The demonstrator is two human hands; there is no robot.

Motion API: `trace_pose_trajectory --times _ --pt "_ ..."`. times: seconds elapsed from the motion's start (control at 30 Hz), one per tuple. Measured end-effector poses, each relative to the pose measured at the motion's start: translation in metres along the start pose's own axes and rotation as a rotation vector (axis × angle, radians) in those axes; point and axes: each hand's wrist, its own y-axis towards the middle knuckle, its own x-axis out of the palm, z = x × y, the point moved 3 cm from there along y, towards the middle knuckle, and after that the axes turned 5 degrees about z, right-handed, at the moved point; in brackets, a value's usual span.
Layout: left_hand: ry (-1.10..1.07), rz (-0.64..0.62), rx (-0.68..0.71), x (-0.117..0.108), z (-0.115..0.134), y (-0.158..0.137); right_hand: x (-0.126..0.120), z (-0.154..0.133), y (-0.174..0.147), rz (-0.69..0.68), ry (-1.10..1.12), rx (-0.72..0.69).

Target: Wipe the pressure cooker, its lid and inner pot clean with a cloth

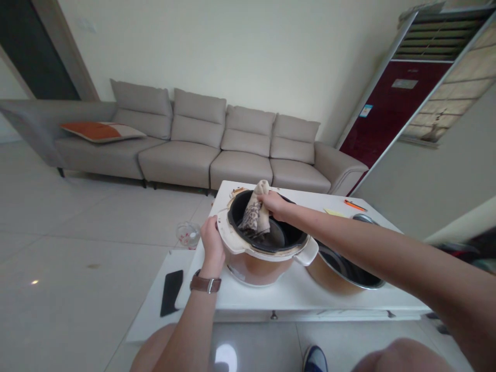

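Observation:
A cooker body (259, 269) with a white rim, a copper-coloured side and a dark inside stands on the white table. My left hand (213, 240), with a brown watch on the wrist, is closed on the rim at the cooker's left side. Reaching in from the right, my right hand (274, 204) is closed around a bunched cream cloth (253, 214) with dark patterning or stains. The cloth's lower end hangs inside the cooker, near its dark inner wall. Just right of the cooker sits a copper-coloured pot (334, 279) with a dark inside, partly hidden by my right forearm.
The white table (248, 298) also carries an orange pen-like tool (355, 205) and a yellow slip (333, 212). A black phone-like slab (171, 293) lies on a lower white surface at the left, near a clear plastic bowl (188, 235). Behind stands a grey sofa (178, 157).

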Motion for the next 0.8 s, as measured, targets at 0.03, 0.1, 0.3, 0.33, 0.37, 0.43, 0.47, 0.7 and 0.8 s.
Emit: trace_pose_trajectory --times 0.03,0.1,0.3,0.33,0.37,0.43,0.47,0.7,0.8 --pt "0.000 0.003 -0.004 0.000 0.001 0.000 0.007 -0.004 -0.001 0.024 0.048 0.004" --pt "0.009 0.003 -0.002 0.000 0.003 -0.001 0.013 -0.011 -0.008 -0.004 0.175 0.008" --pt "0.016 -0.034 -0.010 0.000 0.006 -0.002 -0.019 -0.003 -0.033 -0.431 0.336 0.125" --pt "0.013 -0.039 -0.008 0.000 0.006 -0.002 -0.028 0.000 -0.033 -0.395 0.329 0.141" --pt "0.013 -0.045 -0.002 0.000 0.006 -0.002 -0.034 0.003 -0.033 -0.333 0.321 0.154" --pt "0.016 -0.045 0.017 -0.001 0.005 -0.001 -0.039 0.004 -0.031 -0.189 0.312 0.179" --pt "0.018 -0.039 0.024 -0.001 0.004 -0.001 -0.036 0.003 -0.031 -0.123 0.318 0.182" --pt "-0.007 -0.020 -0.011 0.001 0.000 0.002 0.010 -0.020 -0.048 -0.225 0.451 -0.009" --pt "0.008 -0.014 -0.006 0.001 -0.001 0.002 0.003 -0.012 -0.055 -0.438 0.403 -0.028"
